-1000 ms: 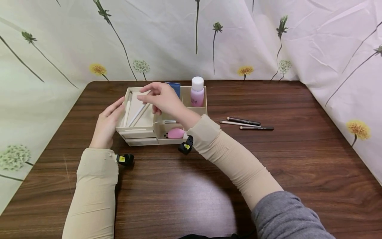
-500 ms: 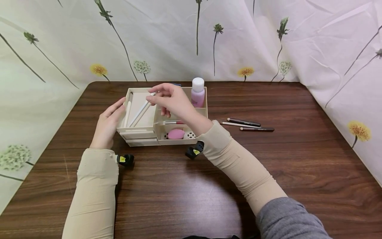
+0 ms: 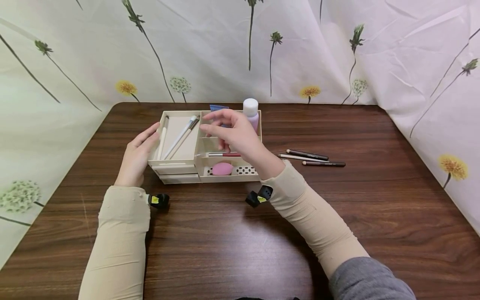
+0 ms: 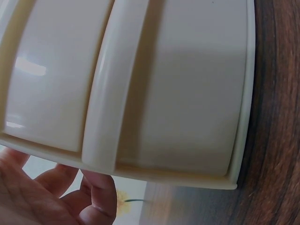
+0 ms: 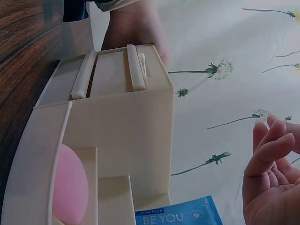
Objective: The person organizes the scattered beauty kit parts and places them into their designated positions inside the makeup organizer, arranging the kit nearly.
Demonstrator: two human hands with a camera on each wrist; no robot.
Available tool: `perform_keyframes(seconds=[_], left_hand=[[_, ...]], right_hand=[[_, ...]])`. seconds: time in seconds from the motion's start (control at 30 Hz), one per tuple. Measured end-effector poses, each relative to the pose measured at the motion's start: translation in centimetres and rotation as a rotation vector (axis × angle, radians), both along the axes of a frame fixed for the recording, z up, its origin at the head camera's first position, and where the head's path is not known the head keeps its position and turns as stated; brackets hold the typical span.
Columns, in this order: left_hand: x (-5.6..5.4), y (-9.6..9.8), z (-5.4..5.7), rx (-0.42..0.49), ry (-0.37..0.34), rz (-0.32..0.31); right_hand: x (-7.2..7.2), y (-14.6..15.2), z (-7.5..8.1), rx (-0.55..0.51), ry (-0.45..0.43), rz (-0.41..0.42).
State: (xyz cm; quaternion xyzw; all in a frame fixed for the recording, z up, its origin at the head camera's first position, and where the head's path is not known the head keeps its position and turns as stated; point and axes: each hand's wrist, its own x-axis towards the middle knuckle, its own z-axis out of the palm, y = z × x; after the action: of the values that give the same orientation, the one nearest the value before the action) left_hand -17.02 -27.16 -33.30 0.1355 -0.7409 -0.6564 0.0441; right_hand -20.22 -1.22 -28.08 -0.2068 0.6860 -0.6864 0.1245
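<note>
My left hand (image 3: pixel 136 156) rests its fingers against the left side of a cream desk organizer (image 3: pixel 174 170), whose drawer fronts fill the left wrist view. Over the organizer's right half hovers my right hand (image 3: pixel 241 134), loosely curled; the right wrist view shows nothing between its fingers (image 5: pixel 272 157). Several makeup brushes (image 3: pixel 181 137) lie in the top left tray. The right compartments hold a pink makeup sponge (image 3: pixel 222 168), a brush with a red handle (image 3: pixel 225 154), a blue packet (image 5: pixel 178 213) and a white-capped bottle (image 3: pixel 250 107), partly hidden behind the right hand.
To the right of the organizer, several makeup brushes (image 3: pixel 307 156) lie on the dark wooden table (image 3: pixel 210 233). A white piece with black dots (image 3: pixel 245 170) sits beside the sponge. A flowered cloth (image 3: pixel 225 50) hangs behind the table.
My right hand has moved right, from above the brush tray to over the right compartments, uncovering the brush tips. The left hand stays against the organizer's side.
</note>
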Motion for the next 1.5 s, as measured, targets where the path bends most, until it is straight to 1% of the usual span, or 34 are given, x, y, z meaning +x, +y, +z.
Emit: perform_keyframes(seconds=[0.13,0.33,0.57,0.67,0.8,0.93,1.3,1.5], left_hand=[[0.0,0.0,-0.1,-0.006,-0.003,-0.003],[-0.1,0.0,-0.2,-0.025,-0.002,-0.001],[-0.1,0.0,-0.1,-0.016,0.009,0.006],[-0.1,0.0,-0.2,-0.009,0.011,0.007],[-0.1,0.0,-0.2,-0.015,0.01,0.008],[-0.1,0.0,-0.2,-0.023,0.01,0.007],[-0.2,-0.1,-0.1,-0.02,0.005,0.004],[-0.2,-0.1,-0.1,-0.012,0.004,0.003]], right_hand=[[0.3,0.6,-0.2,-0.013,0.005,0.002],[0.6,2.0,-0.8,0.007,0.005,0.001],[0.6,3.7,-1.3,0.034,0.039,-0.045],[0.7,4.5,-1.5,0.041,0.028,-0.065],[0.8,5.5,-1.9,0.02,-0.003,-0.086],[0.9,6.5,-2.0,0.014,-0.016,-0.113],[0.4,9.5,-2.8,0.1,-0.016,-0.154],[0.0,11.2,-3.4,0.115,-0.023,-0.19]])
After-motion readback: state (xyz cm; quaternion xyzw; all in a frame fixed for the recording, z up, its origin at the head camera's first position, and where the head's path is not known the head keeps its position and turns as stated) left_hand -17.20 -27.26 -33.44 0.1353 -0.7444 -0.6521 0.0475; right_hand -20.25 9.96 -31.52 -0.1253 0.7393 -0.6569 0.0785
